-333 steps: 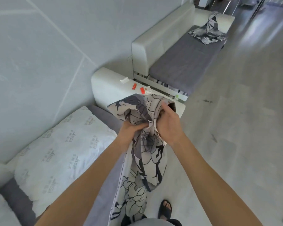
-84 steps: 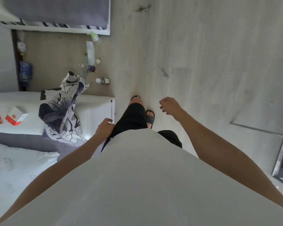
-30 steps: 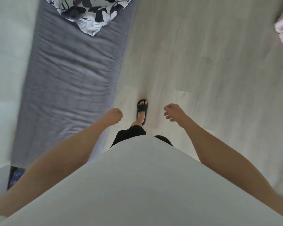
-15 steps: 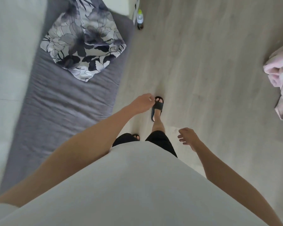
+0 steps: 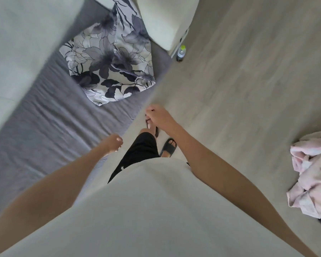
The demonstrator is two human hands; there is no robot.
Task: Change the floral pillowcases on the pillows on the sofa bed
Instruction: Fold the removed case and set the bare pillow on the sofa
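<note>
No readable text anywhere; bottle label too small, blurred, possibly printed.

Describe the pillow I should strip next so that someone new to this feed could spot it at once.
Find the sofa bed with the grey mattress along the left. At its far end, by the white armrest, lies the floral pillow. It is the only patterned thing on the mattress: grey and black flowers on white, unlike the pink cloth heap on the floor to the right.
</note>
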